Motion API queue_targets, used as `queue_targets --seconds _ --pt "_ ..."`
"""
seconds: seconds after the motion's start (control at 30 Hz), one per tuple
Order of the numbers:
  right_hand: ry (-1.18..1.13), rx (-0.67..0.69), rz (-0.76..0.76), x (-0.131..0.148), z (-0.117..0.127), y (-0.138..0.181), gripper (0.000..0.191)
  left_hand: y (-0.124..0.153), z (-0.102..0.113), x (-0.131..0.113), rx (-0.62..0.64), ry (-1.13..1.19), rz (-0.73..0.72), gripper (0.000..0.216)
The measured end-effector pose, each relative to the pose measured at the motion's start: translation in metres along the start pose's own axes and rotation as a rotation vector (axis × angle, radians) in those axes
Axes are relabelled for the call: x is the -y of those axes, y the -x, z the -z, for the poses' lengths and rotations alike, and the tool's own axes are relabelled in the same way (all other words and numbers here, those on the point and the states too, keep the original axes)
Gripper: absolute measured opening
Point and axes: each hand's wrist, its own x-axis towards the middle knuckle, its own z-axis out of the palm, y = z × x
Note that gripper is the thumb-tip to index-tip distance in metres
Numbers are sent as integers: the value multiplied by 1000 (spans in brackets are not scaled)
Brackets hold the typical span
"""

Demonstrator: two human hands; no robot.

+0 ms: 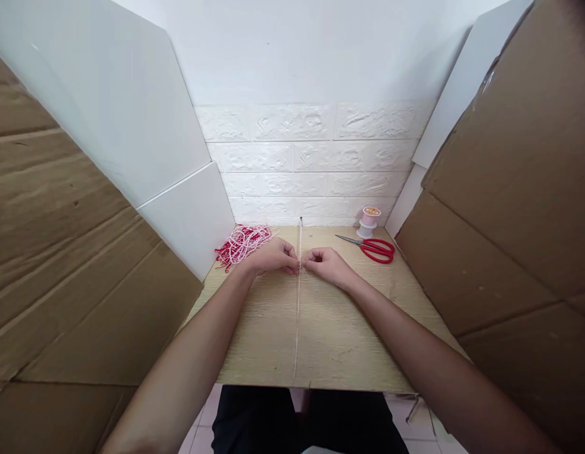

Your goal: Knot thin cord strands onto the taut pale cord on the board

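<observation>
A thin pale cord (pixel 298 315) runs from a small dark nail (pixel 301 218) at the back of the wooden board towards its front edge. Its upper stretch looks thicker, like knotted or braided cord. At the cord's left side, my left hand (pixel 277 255) is closed, thumb and fingers pinched against it. My right hand (pixel 326 263) is closed in a pinch just right of the cord. Fine pale thread ends (pixel 305 272) show between the hands. Exactly which strand each hand grips is too small to make out.
Red and pink-white cords lie in a tangled heap (pixel 245 244) at the back left. Red-handled scissors (pixel 378 250) lie at the back right, beside stacked thread spools (pixel 368 221). Cardboard panels (pixel 500 208) flank the wooden board (pixel 349 340); a white brick-patterned wall (pixel 315 157) stands behind.
</observation>
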Motion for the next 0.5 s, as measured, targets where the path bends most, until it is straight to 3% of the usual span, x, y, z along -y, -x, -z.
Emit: queue_targets --seconds 0.5 --pt "-65 128 -32 -7 5 -4 25 0 -2 -3 -16 -23 4 15"
